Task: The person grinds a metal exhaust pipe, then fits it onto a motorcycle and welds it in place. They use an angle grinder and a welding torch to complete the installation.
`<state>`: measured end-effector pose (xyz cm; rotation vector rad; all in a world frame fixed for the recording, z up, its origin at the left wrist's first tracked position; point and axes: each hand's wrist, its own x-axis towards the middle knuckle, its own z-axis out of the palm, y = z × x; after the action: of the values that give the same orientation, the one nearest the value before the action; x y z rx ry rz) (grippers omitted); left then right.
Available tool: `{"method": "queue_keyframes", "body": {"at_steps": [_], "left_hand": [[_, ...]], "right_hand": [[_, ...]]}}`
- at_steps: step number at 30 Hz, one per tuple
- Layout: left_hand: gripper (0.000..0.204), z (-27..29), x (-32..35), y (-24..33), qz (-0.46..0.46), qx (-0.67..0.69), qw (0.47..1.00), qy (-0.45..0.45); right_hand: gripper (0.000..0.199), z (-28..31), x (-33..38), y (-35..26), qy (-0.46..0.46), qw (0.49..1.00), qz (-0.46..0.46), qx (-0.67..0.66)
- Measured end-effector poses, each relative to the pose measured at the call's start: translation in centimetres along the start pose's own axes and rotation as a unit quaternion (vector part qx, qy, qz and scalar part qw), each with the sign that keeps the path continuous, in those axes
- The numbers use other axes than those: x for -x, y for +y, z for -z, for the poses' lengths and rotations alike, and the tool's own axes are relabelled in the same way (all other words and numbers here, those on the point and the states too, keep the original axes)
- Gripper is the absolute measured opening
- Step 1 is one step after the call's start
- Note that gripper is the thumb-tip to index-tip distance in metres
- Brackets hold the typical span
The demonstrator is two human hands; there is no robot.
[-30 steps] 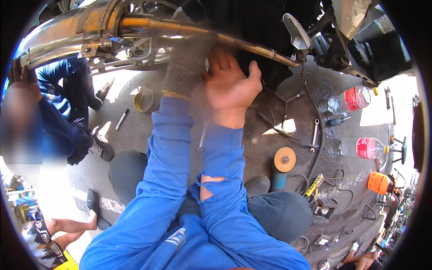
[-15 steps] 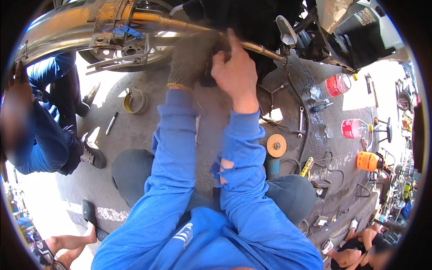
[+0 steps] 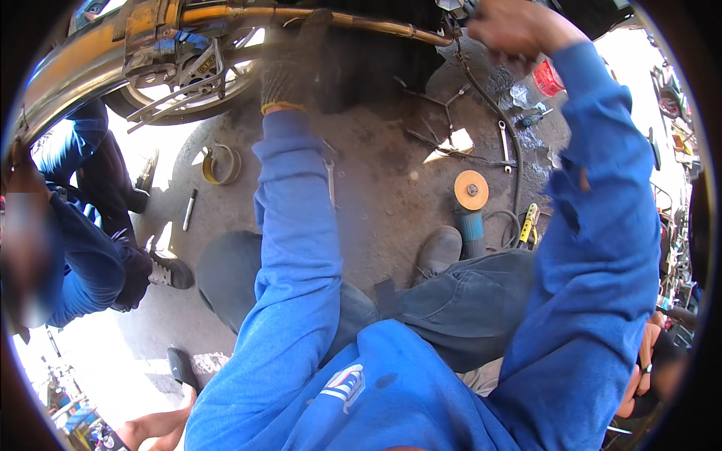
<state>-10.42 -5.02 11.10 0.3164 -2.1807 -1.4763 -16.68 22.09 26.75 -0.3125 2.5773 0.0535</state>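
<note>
Ground: oil-stained concrete floor of an outdoor workshop fills the middle of the frame, sunlit at the left and right rims, with tools scattered over it.

Motorcycle: it stands across the top of the frame, its wheel at the upper left under a chrome exhaust pipe that curves down to the left rim.

Thin pipe: a rusty brass-coloured tube runs along the top edge from the upper left toward the upper right.

My left hand: in a dark knit glove, raised to the top centre, fingers reaching up against the tube; I cannot tell whether they are clenched round it.

My right hand: bare, at the upper right, fingers curled shut on something small at the tube's right end; what it is I cannot make out.

What has changed: half a second ago my two hands sat close together at the top centre; now the right one has swung out to the upper right and the sleeves spread wide apart. I judge the work has moved from the tube's middle to its end fitting.

Floor tools: an angle grinder with an orange disc lies right of centre, a spanner above it, a red container near my right sleeve.

Left side: a roll of tape and a marker-like stick lie at centre left.

Other person: a blue-clad co-worker crouches at the left rim.
</note>
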Motion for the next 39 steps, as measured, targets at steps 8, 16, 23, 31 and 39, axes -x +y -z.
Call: {"method": "queue_keyframes", "body": {"at_steps": [8,16,23,31,39], "left_hand": [[0.052,0.1,-0.6,-0.7,-0.145,-0.076,0.986,-0.001],[0.051,-0.1,0.3,1.7,-0.07,-0.26,0.962,0.046],[0.035,2.7,-2.5,-4.0,-0.284,-0.412,0.866,-0.007],[0.04,6.2,-4.4,-5.5,-0.27,-0.373,0.887,-0.041],[0.031,2.9,-4.5,-4.0,-0.265,-0.462,0.844,-0.064]], "right_hand": [[0.041,-21.4,7.8,15.9,0.233,0.964,-0.038,-0.125],[0.052,-42.3,8.2,17.8,0.288,0.885,-0.274,-0.241],[0.056,-48.6,8.3,16.6,0.245,0.867,-0.366,-0.232],[0.071,-49.3,7.5,17.4,0.302,0.856,-0.369,-0.201],[0.068,-48.0,7.8,19.6,0.291,0.809,-0.443,-0.255]]}}
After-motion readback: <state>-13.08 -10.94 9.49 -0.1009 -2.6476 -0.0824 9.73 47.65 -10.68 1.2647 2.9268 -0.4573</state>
